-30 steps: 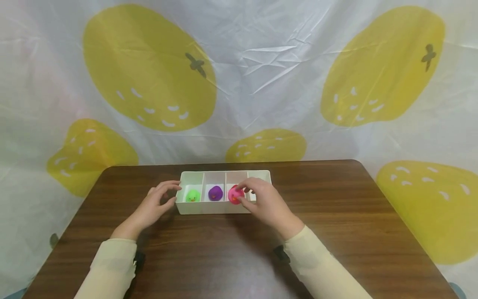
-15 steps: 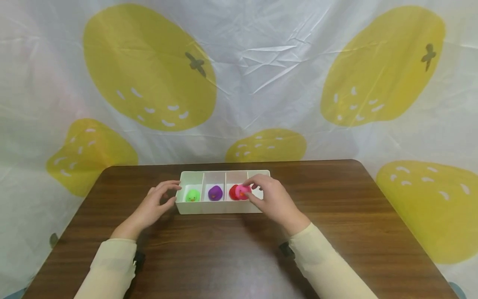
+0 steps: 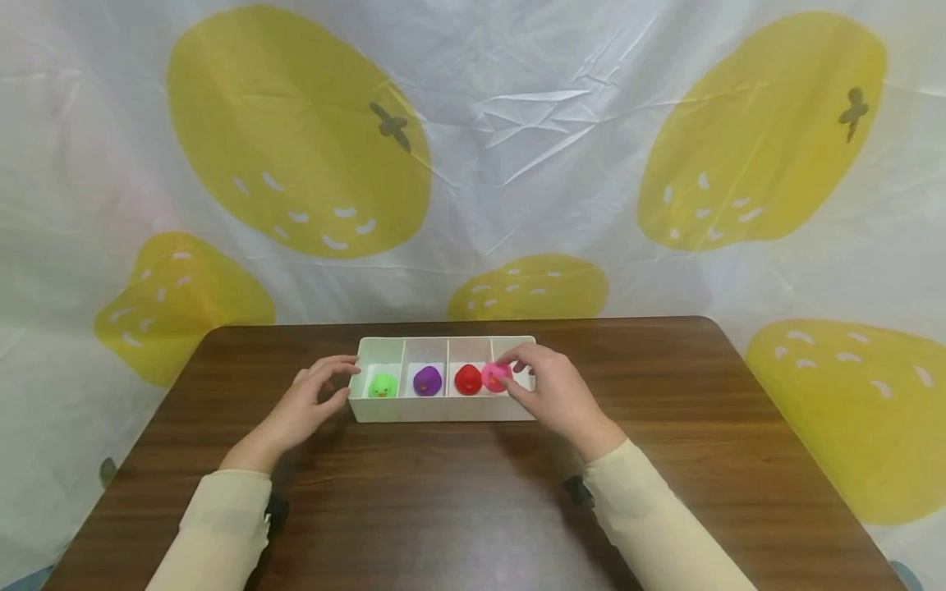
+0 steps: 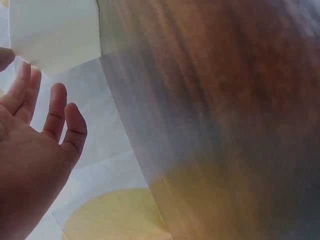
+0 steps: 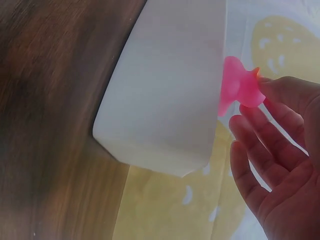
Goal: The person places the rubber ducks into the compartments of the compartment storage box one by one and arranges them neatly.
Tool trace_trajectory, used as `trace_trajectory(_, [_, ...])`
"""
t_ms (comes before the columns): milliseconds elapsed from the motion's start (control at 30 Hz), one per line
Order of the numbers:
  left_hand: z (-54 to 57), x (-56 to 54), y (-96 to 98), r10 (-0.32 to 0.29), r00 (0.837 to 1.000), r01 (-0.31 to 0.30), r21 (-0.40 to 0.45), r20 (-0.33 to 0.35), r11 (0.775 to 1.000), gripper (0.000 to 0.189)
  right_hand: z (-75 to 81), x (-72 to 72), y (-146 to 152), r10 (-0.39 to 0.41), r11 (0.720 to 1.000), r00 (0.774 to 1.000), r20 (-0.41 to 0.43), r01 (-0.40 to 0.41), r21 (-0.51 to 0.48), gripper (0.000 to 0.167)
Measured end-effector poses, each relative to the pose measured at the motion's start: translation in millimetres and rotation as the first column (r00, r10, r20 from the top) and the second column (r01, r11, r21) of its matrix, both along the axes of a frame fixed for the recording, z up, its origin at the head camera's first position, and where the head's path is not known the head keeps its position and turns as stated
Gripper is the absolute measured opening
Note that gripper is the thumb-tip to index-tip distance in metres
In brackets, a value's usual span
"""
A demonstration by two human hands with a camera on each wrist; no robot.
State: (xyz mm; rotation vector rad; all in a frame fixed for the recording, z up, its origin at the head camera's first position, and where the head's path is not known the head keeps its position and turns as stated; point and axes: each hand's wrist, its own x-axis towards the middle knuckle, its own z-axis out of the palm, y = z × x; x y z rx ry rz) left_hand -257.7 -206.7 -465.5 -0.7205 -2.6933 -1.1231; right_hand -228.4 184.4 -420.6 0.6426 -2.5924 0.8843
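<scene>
My right hand (image 3: 557, 398) pinches a pink rubber duck (image 3: 495, 377) between thumb and fingers, over the divider between the third and fourth compartments of a white divided box (image 3: 443, 410). In the right wrist view the pink duck (image 5: 237, 82) shows just above the rim, its head at my fingertips. A green duck (image 3: 383, 386), a purple duck (image 3: 427, 381) and a red duck (image 3: 468, 379) sit in the first, second and third compartments from the left. My left hand (image 3: 305, 410) has loosely bent fingers, their tips touching the box's left end (image 4: 60, 35).
The box stands near the back edge of a dark brown wooden table (image 3: 443, 509). Close behind hangs a white cloth (image 3: 517, 205) printed with large yellow fruit. Each wrist wears a dark strap-like device (image 3: 576, 491) below its cream sleeve.
My right hand has carried the pink duck rightward, away from in front of the red duck, which now shows fully. My left hand stays at the box's left end.
</scene>
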Motion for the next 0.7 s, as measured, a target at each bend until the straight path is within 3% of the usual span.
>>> trace_trajectory(267, [0.2, 0.2, 0.4, -0.001, 1.000, 0.001, 0.001, 0.004, 1.000, 0.032, -1.3, -2.7, 10.7, -0.045, 0.999, 0.999, -0.017, 0.046, 0.029, 0.021])
trace_trajectory(700, [2.1, 2.2, 1.1, -0.005, 1.000, 0.005, 0.016, -0.001, 1.000, 0.031, -5.2, -14.1, 23.1, -0.023, 0.998, 1.000, -0.001, 0.023, 0.063, 0.018])
